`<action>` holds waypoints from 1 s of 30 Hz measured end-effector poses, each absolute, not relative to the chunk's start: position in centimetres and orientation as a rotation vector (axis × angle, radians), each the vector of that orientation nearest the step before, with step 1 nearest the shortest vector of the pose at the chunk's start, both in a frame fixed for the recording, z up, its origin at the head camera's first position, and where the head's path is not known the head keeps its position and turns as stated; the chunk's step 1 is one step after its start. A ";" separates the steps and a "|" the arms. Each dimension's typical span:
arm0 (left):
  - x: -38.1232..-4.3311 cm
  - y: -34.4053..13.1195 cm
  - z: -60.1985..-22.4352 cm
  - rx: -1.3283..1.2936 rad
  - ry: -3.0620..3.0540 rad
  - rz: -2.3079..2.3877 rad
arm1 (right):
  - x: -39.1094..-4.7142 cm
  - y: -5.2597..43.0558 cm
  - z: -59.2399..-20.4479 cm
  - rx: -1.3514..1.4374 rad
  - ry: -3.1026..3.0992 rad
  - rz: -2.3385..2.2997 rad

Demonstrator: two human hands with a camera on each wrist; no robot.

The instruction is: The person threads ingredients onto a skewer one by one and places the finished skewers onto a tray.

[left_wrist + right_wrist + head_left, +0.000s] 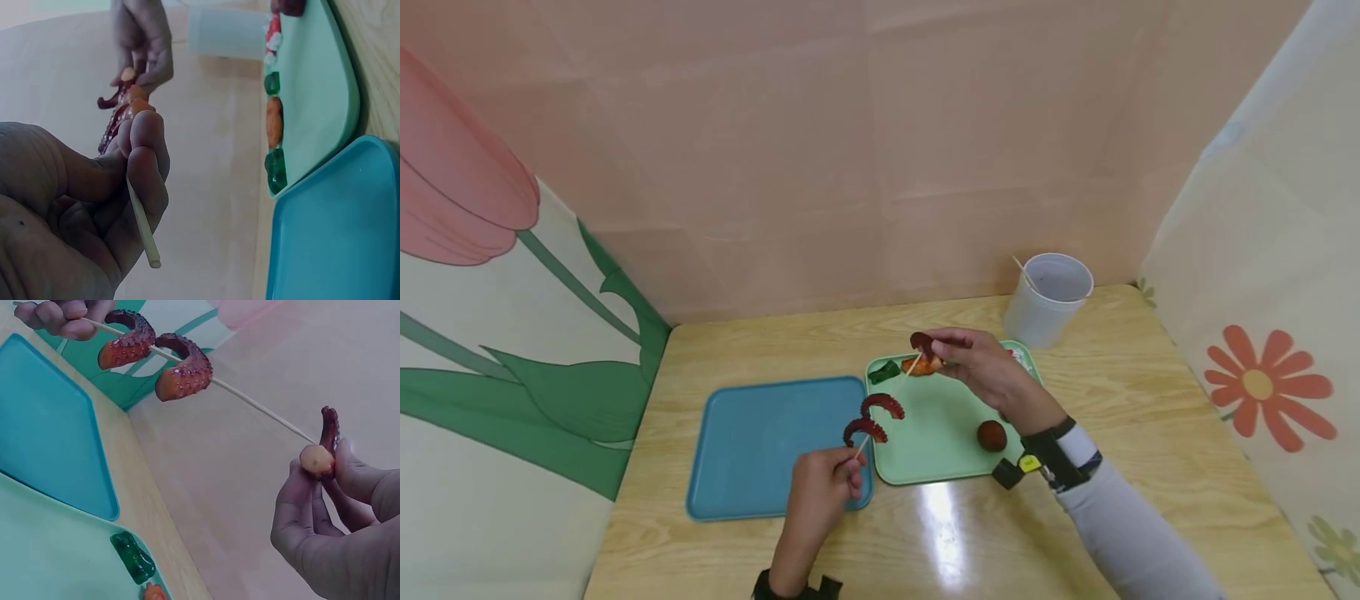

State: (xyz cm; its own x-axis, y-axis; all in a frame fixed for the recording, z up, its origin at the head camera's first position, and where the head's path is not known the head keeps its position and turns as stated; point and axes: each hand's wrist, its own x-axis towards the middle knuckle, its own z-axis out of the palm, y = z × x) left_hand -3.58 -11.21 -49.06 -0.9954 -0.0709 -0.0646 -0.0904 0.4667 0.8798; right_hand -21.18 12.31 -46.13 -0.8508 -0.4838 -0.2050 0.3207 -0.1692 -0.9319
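My left hand point(822, 487) pinches a thin wooden skewer point(259, 409) near one end. Two dark red, curled octopus tentacle pieces point(184, 378) with orange cut ends are threaded on it, apart from my fingers. At the skewer's far end, my right hand point(981, 367) pinches a third octopus tentacle piece point(317, 459) between thumb and fingers, and the skewer's tip runs up to it. The skewer slants up from left to right above the trays. In the left wrist view its blunt butt end sticks out below my left fingers.
A light green tray point(925, 458) holds a dark green piece point(883, 372), an orange piece point(912, 367) and a brown ball point(992, 436). On its left lies a blue tray point(760, 450). A white cup point(1037, 321) with a stick stands behind at the right.
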 end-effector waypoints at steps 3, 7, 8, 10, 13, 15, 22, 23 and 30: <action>-3.8 -11.1 -48.9 -0.130 2.682 1.593 | -21.2 12.0 -46.0 -0.234 1.607 -2.047; -4.0 -10.9 -48.9 -0.123 2.688 1.587 | -21.2 11.8 -45.8 -0.267 1.703 -1.986; -4.0 -10.9 -48.9 -0.124 2.682 1.592 | -21.2 11.8 -45.6 -0.270 1.739 -1.964; -4.0 -10.9 -48.9 -0.122 2.685 1.590 | -21.1 11.8 -45.5 -0.293 1.803 -1.918; -4.1 -10.8 -48.9 -0.105 2.692 1.585 | -21.0 11.7 -45.3 -0.335 1.854 -1.866; -4.2 -10.8 -48.9 -0.087 2.698 1.588 | -20.9 11.5 -45.3 -0.356 1.857 -1.853; -4.2 -10.5 -49.0 -0.109 2.705 1.601 | -20.4 11.0 -46.1 -0.319 1.852 -1.847; -4.2 -10.5 -49.0 -0.116 2.705 1.597 | -20.3 10.9 -46.2 -0.331 1.855 -1.830; -4.3 -10.3 -49.0 -0.152 2.684 1.609 | -19.8 9.9 -47.1 -0.367 1.848 -1.795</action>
State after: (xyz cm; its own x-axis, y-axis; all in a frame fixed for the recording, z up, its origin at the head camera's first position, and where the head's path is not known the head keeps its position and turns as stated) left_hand -4.30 -10.34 -48.96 -0.9952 -0.0790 -0.0573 -0.0878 0.4680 0.8794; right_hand -19.78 9.93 -47.14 -0.8213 -0.5400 -0.1840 0.1681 0.0791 -0.9826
